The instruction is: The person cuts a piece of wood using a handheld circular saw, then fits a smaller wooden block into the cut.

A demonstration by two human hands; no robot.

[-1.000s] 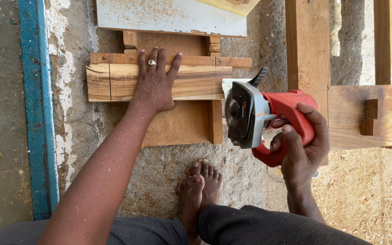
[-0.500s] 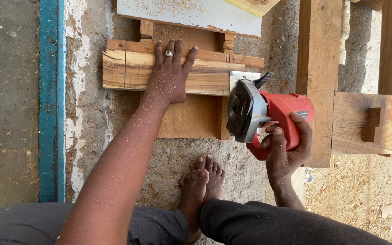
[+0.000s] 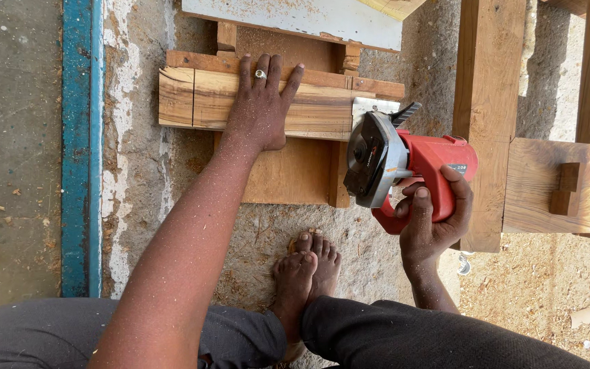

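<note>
Left hand [image 3: 259, 109] lies flat, fingers spread, on the plank [image 3: 192, 99]; right hand [image 3: 431, 219] grips the red circular saw [image 3: 404, 171]. Blade apparently close: kickback could reach those fingers.

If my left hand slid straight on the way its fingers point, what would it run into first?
The left hand, flat on the pale wooden plank, points up the picture. It would probably first meet the reddish-brown wooden strip at the plank's far edge; the white board lies further on.

Blue-edged concrete slab [image 3: 76, 171], upright timber beam [image 3: 489, 102], sawdust-strewn ground [image 3: 548, 301].
</note>
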